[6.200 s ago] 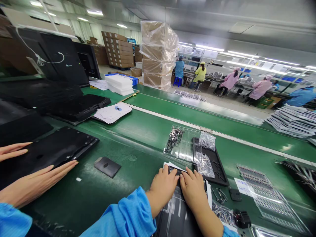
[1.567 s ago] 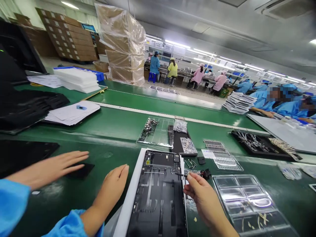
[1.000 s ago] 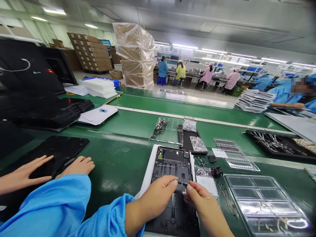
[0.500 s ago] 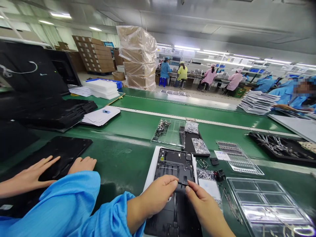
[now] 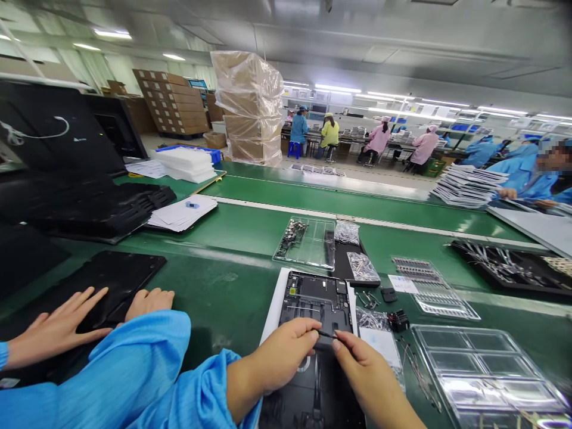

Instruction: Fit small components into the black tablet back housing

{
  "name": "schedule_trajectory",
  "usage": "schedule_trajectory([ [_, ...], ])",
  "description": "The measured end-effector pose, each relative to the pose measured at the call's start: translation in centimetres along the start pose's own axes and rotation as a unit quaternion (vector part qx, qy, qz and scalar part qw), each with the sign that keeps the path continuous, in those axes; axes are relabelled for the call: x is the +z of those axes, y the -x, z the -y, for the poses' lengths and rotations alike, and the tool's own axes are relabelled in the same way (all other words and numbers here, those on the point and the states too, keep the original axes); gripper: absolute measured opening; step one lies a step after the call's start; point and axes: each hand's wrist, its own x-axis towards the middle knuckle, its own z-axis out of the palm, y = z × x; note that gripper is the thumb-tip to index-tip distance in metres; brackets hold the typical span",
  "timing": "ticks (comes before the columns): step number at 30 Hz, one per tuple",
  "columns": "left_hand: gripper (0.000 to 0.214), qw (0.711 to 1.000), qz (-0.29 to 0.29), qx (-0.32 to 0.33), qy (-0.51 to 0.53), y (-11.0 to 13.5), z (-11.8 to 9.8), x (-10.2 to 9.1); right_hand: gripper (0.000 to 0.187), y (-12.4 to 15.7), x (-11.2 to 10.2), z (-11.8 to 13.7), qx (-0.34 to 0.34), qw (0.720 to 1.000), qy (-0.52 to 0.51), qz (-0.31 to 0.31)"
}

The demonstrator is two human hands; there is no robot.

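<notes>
A thin black strip-like part is stretched between my two hands, its exact kind too small to tell. My left hand pinches one end between thumb and forefinger. The other end is pinched in my right hand. Both hands are over an open black laptop casing, which shows inner ribs, a yellow label and small fittings along its edges. Part of the casing is hidden by my hands. Under it lies a white sheet, visible at the left edge.
To the left, a co-worker's hands rest on a black panel. Beyond the casing stands a clear tray of small parts. At right are bagged screws, a slotted tray, a compartment tray and loose cables.
The black part has tilted and turned slightly between my fingers, and my hands have shifted a little. The co-worker's left hand has slid slightly on the panel.
</notes>
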Motion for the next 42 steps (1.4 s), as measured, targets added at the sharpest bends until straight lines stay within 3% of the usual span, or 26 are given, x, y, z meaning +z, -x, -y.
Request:
schedule_trajectory([
  [9,0.046,1.000,-0.007,-0.013,0.022,-0.3,0.3,0.1,0.034,0.4,0.0,0.5,-0.051,0.999,0.005,0.005],
  [28,0.042,0.999,-0.009,-0.019,0.045,-0.8,1.2,0.4,0.027,0.6,0.1,0.7,-0.031,0.999,-0.014,-0.002],
  [42,0.038,0.995,-0.003,-0.020,0.095,-0.7,1.1,0.5,0.033,0.9,0.2,0.5,-0.046,0.999,0.019,0.000],
])
